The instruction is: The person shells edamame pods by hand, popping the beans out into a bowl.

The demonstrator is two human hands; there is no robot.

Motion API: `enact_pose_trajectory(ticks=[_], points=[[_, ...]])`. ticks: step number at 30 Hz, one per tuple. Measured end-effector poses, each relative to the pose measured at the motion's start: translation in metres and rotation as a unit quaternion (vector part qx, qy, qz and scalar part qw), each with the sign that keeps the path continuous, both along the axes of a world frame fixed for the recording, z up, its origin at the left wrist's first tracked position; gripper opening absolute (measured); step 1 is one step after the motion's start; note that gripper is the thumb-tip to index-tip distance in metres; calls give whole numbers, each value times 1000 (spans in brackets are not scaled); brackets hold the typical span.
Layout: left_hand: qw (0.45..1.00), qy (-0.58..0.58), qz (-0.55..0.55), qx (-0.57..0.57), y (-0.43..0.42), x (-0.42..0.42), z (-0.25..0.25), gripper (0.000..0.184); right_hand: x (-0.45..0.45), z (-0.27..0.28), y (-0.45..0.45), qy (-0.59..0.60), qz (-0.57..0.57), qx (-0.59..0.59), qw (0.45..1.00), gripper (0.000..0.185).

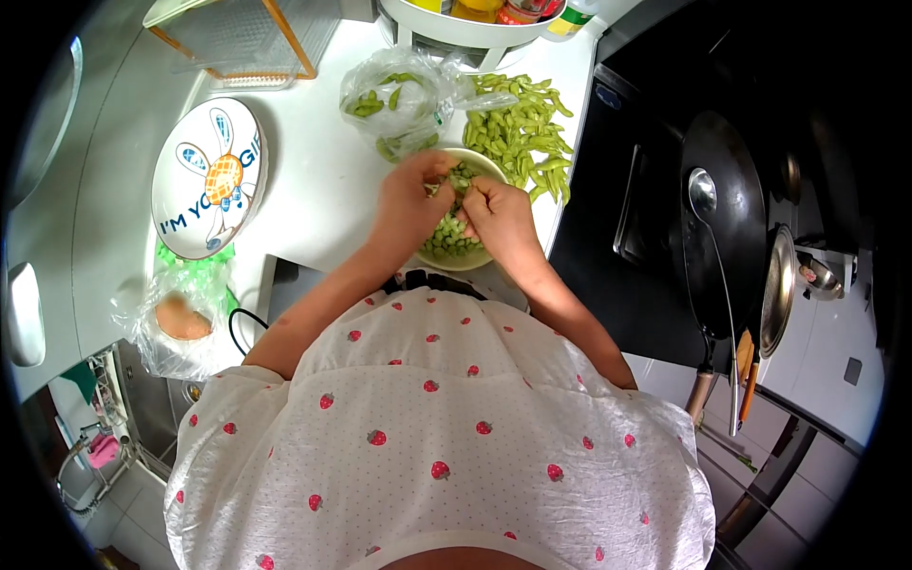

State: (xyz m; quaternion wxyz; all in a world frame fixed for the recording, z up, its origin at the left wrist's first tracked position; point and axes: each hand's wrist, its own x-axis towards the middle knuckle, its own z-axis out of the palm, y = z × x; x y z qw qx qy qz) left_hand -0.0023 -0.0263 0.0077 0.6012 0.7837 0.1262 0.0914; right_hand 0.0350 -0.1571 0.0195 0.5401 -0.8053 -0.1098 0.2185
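Over a pale bowl (483,163) of shelled green beans (452,237), my left hand (413,195) and my right hand (502,220) are close together with their fingers bent in a pinch. What lies between the fingertips is too small to make out. A heap of green pods (518,128) lies just beyond the bowl, to the right. Behind my left hand sits a clear plastic bag (404,90) with some pods in it.
A plate with a bunny print (211,179) is at the left, above a plastic bag with a brown item (182,318). A round rack (465,28) of bottles stands at the back. On the right are a black wok (712,237) and a ladle (703,193).
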Motion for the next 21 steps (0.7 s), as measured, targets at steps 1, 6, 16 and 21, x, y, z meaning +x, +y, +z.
enact_pose_trajectory(ticks=[1,6,16,21], points=[[997,-45,-3,61,-1,0,1,19,2,-2,-1,-43,6,-32,999,19],[981,-81,-79,155,0,2,2,19,4,1,-2,-223,18,-109,968,14],[998,53,-40,-3,3,4,-15,12,14,-1,-18,-46,92,-105,989,18],[994,17,-26,-103,1,4,-12,14,16,1,-25,134,3,98,986,22]])
